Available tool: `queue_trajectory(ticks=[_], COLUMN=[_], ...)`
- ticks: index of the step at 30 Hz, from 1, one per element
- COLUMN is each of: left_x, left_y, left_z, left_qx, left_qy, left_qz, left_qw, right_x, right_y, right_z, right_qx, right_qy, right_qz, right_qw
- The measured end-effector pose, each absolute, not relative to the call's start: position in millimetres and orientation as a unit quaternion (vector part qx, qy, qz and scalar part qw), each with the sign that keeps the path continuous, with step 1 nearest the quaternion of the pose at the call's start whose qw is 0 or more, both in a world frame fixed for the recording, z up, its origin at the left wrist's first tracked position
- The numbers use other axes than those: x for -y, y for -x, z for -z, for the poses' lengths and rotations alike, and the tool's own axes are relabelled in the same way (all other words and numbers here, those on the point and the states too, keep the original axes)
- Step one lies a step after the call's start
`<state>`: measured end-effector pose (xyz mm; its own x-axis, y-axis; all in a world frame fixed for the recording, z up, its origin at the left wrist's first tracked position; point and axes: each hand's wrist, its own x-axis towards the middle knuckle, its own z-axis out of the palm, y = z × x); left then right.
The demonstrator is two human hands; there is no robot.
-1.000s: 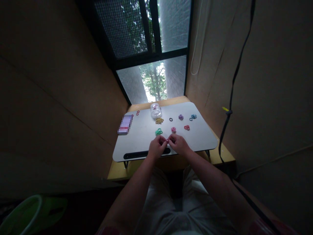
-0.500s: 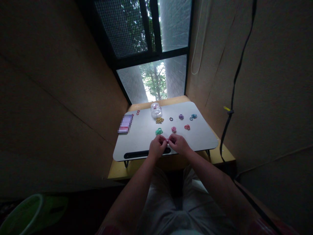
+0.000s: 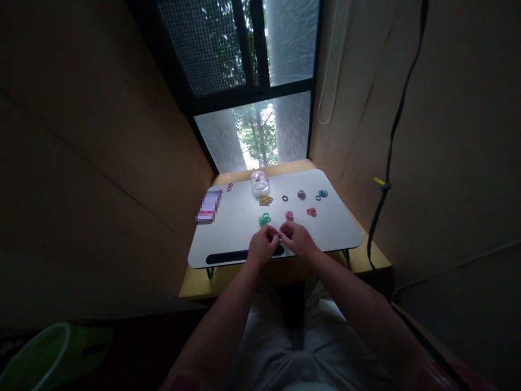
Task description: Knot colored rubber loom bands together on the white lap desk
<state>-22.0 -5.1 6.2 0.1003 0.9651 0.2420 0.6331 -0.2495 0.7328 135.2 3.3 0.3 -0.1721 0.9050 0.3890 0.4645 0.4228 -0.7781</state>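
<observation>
Near the front edge of the white lap table [image 3: 228, 228], my left hand [image 3: 262, 244] and my right hand [image 3: 298, 239] meet with fingers pinched. Between their fingertips is a small pink hair tie [image 3: 279, 233], mostly covered. Just beyond my left hand lies a bunch of green hair ties [image 3: 264, 219]. A pink bunch [image 3: 288, 215] is just past my right hand, with a red bunch [image 3: 311, 212] to its right. Farther back are yellow hair ties [image 3: 266, 200], a single dark one [image 3: 285, 198], a purple bunch [image 3: 302, 194] and blue ones [image 3: 323, 193].
A clear plastic container [image 3: 260, 183] stands at the back of the table. A phone [image 3: 209, 206] lies at the left, near a few red hair ties [image 3: 230, 187]. A black slot [image 3: 226, 256] runs along the front. A dark strap [image 3: 391, 136] hangs at the right.
The fingertips have shifted slightly around the pink hair tie, and less of it shows now. Everything else on the table lies as before.
</observation>
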Motion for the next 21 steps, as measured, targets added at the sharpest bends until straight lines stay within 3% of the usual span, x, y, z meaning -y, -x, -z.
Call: queue_trajectory(ticks=[12,21], left_x=[3.7,2.9], left_y=[21.9,21.8], left_z=[-5.7,-3.5], left_qx=[-0.537,-0.552], left_qy=[-0.677,-0.683], left_qz=[-0.413,-0.412], left_qw=[0.286,0.243], right_x=[-4.6,-5.8], right_y=[-136.5,-136.0], right_z=[0.8,2.5], right_qx=[0.731,0.732], right_qy=[0.478,0.481], right_qz=[-0.228,-0.224], right_qw=[0.431,0.427])
